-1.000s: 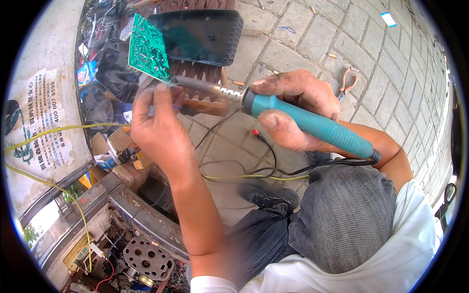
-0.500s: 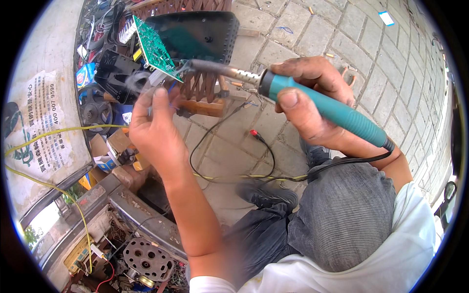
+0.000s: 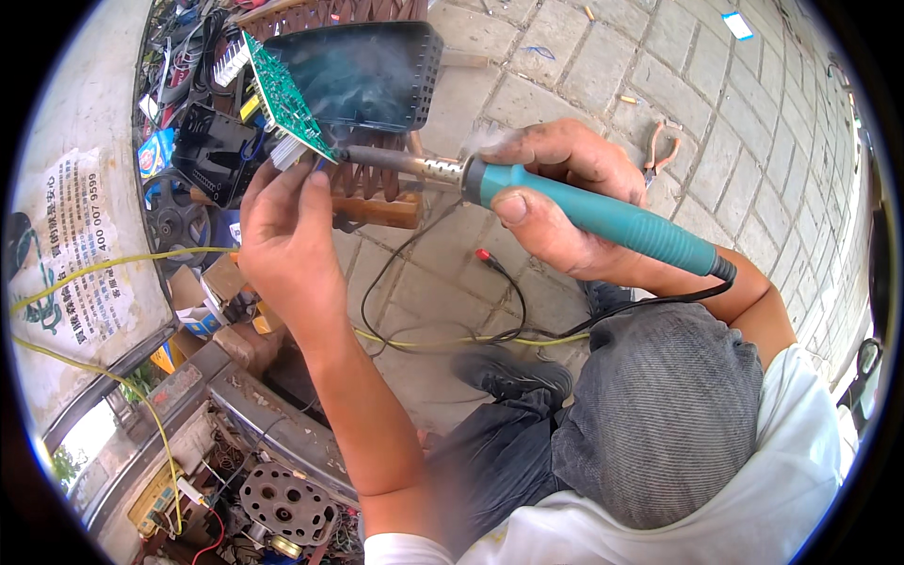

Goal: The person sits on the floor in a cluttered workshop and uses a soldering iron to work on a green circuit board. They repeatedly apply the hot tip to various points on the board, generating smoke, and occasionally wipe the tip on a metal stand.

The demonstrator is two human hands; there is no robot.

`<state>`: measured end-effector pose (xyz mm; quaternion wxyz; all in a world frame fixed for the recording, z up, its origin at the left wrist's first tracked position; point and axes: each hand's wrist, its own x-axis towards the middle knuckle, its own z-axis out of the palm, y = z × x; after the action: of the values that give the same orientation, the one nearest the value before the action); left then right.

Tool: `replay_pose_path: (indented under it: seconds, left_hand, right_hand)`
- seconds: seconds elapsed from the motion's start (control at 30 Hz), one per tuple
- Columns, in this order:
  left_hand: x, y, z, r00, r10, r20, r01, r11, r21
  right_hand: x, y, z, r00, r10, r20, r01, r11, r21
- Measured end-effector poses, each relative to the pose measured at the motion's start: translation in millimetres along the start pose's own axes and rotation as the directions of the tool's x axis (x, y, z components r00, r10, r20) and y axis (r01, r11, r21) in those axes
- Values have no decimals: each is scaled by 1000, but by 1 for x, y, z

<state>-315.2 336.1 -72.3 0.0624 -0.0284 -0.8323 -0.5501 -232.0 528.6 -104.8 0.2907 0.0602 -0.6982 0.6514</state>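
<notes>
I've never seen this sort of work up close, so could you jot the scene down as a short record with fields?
Left hand: fingers at the lower end of a green circuit board; exact grip hidden
Right hand: closed around a teal-handled soldering iron
Iron tip: at the board's lower corner; contact unclear
Behind the board: black plastic case, wispy smoke before it
Ground: paving, with orange-handled pliers
</notes>
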Motion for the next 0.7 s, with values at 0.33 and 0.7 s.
replay_pose_path:
  seconds: [0.33, 0.7]
  left_hand:
    - [0, -2, 1, 1000, -7, -22, 10, 990, 141]
    - [-1, -1, 3, 999, -21, -28, 23, 994, 104]
  right_hand:
    - [-4, -4, -7, 984, 120, 135, -120, 993, -11]
    - [-2, -8, -4, 979, 162, 123, -165, 986, 17]
